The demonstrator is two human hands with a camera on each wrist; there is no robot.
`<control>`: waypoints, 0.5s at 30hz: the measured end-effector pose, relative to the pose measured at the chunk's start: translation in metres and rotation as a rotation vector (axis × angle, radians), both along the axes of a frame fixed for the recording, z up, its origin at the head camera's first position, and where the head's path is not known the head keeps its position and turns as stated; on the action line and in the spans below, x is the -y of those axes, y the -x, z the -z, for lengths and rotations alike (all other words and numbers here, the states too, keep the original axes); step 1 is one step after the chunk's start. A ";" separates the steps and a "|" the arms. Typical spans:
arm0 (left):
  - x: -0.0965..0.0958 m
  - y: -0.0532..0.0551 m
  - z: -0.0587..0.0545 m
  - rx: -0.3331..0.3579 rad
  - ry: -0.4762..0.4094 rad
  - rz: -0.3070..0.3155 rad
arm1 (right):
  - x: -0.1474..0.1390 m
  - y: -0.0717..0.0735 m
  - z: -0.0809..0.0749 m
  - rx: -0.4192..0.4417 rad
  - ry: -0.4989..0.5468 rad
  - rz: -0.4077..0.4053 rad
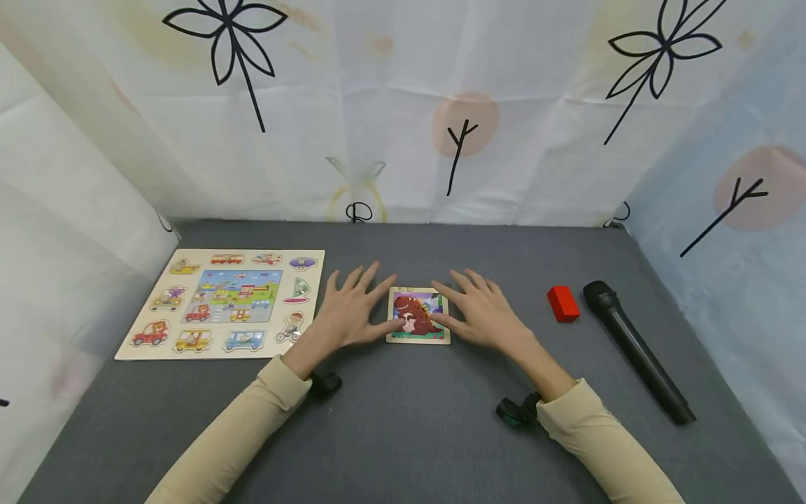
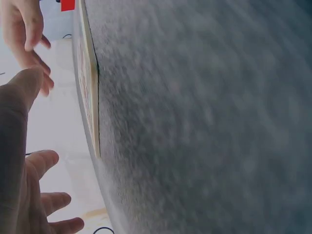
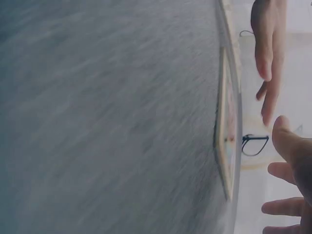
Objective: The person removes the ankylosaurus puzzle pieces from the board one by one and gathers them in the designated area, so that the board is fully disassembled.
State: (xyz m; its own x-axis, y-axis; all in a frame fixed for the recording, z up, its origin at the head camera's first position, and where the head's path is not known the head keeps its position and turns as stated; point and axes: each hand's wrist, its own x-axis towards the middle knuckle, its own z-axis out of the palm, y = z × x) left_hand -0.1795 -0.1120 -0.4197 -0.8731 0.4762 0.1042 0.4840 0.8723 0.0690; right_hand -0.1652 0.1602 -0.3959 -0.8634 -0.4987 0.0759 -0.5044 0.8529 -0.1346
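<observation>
A small square dinosaur puzzle (image 1: 412, 308) lies flat on the grey table, its red dinosaur picture facing up. To its left hovers my left hand (image 1: 350, 308), fingers spread and thumb reaching over the puzzle's edge. My right hand (image 1: 481, 311) mirrors it on the other side, fingers apart, its thumb over the picture's right part. From both wrist views, the hands stand above the puzzle (image 2: 88, 83) with a gap to it, and neither holds anything. In the right wrist view, the puzzle's edge (image 3: 220, 102) shows side-on below the fingers.
A larger wooden vehicle puzzle board (image 1: 252, 336) lies on the left, close to the left hand. On the right are a red block (image 1: 563, 304) and a black microphone (image 1: 639, 353). Patterned white cloth (image 1: 403, 126) walls off the table's back and sides.
</observation>
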 end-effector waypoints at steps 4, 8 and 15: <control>-0.004 0.000 -0.001 0.079 -0.047 -0.012 | 0.012 0.006 -0.003 0.047 0.042 -0.006; -0.007 0.002 0.000 0.134 -0.096 -0.020 | 0.023 0.014 -0.005 0.070 0.080 -0.026; -0.011 0.007 0.003 0.232 -0.176 0.019 | 0.041 0.027 -0.003 0.197 0.196 -0.042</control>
State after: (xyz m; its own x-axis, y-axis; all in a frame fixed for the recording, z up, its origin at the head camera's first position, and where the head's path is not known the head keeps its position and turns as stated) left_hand -0.1865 -0.1013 -0.4225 -0.8743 0.4851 -0.0147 0.4538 0.8279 0.3296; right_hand -0.1918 0.1196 -0.3927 -0.8501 -0.5266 0.0071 -0.4864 0.7799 -0.3938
